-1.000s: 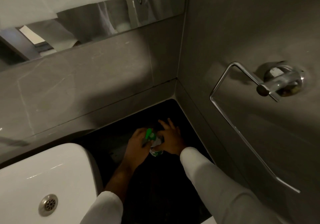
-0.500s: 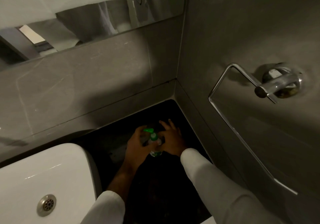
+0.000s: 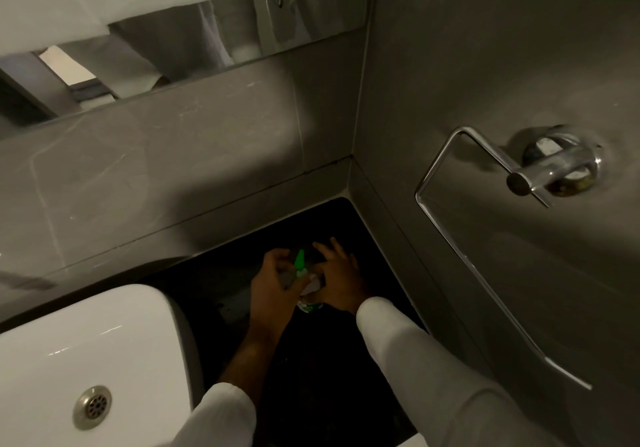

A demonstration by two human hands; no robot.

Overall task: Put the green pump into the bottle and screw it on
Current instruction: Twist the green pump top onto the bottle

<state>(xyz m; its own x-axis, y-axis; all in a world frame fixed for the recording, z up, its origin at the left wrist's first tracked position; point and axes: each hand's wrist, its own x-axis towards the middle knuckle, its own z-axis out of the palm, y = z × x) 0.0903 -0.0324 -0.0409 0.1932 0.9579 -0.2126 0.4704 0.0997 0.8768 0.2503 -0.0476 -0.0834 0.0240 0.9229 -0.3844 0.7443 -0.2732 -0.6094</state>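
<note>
**Seating the pump straight before I twist**

On the dark counter (image 3: 311,377), at the sink's (image 3: 86,342) 2 o'clock, my right hand (image 3: 341,278) grips the bottle (image 3: 310,303). My left hand (image 3: 273,282) pinches the green pump (image 3: 299,261) at its neck. Keep it upright, turn gently, or threads may cross.

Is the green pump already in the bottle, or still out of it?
In: the green pump stands atop the bottle, between the left hand and right hand. Whether it is screwed tight, cannot tell.
</note>
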